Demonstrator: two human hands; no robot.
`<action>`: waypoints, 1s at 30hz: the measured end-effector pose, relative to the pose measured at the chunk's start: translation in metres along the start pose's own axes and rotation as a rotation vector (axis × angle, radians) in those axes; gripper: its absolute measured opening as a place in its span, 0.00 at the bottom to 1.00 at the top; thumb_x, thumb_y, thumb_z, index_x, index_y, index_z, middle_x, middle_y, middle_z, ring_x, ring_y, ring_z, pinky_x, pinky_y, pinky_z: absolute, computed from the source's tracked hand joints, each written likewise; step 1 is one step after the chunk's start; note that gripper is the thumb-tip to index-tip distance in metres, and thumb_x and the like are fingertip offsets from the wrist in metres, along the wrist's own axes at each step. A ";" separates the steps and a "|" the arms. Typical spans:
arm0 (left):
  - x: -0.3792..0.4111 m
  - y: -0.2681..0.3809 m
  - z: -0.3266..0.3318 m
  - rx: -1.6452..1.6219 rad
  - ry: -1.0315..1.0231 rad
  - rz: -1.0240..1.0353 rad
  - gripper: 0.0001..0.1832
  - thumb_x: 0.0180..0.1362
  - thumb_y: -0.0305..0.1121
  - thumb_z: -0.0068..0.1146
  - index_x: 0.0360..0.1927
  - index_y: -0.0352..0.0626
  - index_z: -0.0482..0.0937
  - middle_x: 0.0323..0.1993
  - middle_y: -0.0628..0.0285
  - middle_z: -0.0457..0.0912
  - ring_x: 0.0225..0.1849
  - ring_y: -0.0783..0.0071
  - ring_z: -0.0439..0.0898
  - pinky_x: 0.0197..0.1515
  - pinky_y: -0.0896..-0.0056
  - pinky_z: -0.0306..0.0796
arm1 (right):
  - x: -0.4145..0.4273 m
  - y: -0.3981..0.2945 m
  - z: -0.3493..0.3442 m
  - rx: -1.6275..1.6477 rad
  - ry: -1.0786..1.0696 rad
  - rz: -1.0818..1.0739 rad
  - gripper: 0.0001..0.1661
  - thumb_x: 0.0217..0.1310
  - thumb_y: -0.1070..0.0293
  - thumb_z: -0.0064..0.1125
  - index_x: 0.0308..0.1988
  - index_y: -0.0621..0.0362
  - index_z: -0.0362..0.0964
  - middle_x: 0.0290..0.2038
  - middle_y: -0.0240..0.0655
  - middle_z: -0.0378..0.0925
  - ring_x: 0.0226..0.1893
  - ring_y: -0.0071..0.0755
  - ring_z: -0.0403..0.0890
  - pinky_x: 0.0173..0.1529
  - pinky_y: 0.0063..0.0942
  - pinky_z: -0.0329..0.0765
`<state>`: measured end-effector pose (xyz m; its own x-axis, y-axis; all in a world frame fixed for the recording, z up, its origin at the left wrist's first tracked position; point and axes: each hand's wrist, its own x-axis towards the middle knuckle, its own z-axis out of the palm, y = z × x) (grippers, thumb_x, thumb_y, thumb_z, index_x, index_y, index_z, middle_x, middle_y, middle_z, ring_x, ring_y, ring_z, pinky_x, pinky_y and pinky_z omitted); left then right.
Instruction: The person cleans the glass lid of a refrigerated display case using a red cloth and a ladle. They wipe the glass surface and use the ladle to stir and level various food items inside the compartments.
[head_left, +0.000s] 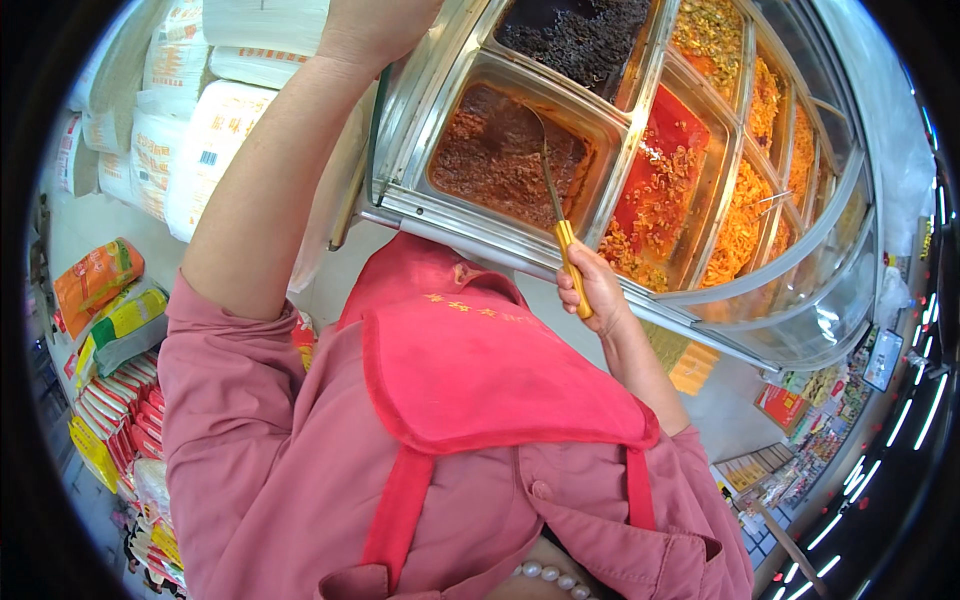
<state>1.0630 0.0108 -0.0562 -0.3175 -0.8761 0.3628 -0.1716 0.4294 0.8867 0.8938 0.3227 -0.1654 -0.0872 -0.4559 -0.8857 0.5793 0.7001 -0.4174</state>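
My right hand (595, 289) grips the yellow handle of a ladle (564, 244). The ladle's thin metal shaft slopes into a steel pan of dark brown sauce (495, 161), and its bowl is sunk out of sight there. At the top edge of the picture, my left hand (379, 26) is partly cut off. It is over the left side of the steel counter, near a glass panel (380, 127); its fingers are hidden, so whether it holds anything is unclear. Behind the brown sauce is a pan of black chopped food in dark liquid (577, 45).
To the right, a pan of red oily sauce (660, 180) and pans of orange shredded food (742, 217) sit under a curved clear cover (795, 277). White printed packs (217, 142) are stacked left. Orange and green bags (101, 281) lie beyond my left elbow.
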 end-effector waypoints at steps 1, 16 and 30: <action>0.000 0.000 0.000 0.009 0.006 0.013 0.13 0.56 0.33 0.61 0.44 0.38 0.80 0.25 0.67 0.79 0.28 0.79 0.74 0.35 0.72 0.71 | 0.002 0.000 -0.004 -0.102 0.048 -0.043 0.25 0.73 0.54 0.44 0.66 0.43 0.59 0.20 0.26 0.65 0.12 0.18 0.62 0.14 0.19 0.62; -0.002 -0.001 0.001 -0.039 -0.008 -0.034 0.08 0.57 0.34 0.60 0.34 0.40 0.79 0.20 0.69 0.76 0.24 0.80 0.73 0.29 0.72 0.69 | 0.112 -0.004 0.006 -0.746 0.238 -0.340 0.24 0.66 0.60 0.51 0.60 0.53 0.67 0.26 0.37 0.73 0.22 0.31 0.74 0.28 0.30 0.71; -0.002 0.000 0.006 -0.140 -0.007 -0.192 0.10 0.59 0.37 0.59 0.34 0.39 0.80 0.21 0.67 0.78 0.19 0.82 0.73 0.22 0.77 0.67 | -0.006 -0.003 -0.044 -1.532 0.390 -0.234 0.34 0.65 0.55 0.51 0.67 0.48 0.57 0.39 0.57 0.80 0.40 0.59 0.81 0.46 0.50 0.77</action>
<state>1.0587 0.0139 -0.0591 -0.2980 -0.9370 0.1825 -0.0986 0.2204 0.9704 0.8571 0.3472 -0.1678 -0.3850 -0.6340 -0.6706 -0.7786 0.6133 -0.1329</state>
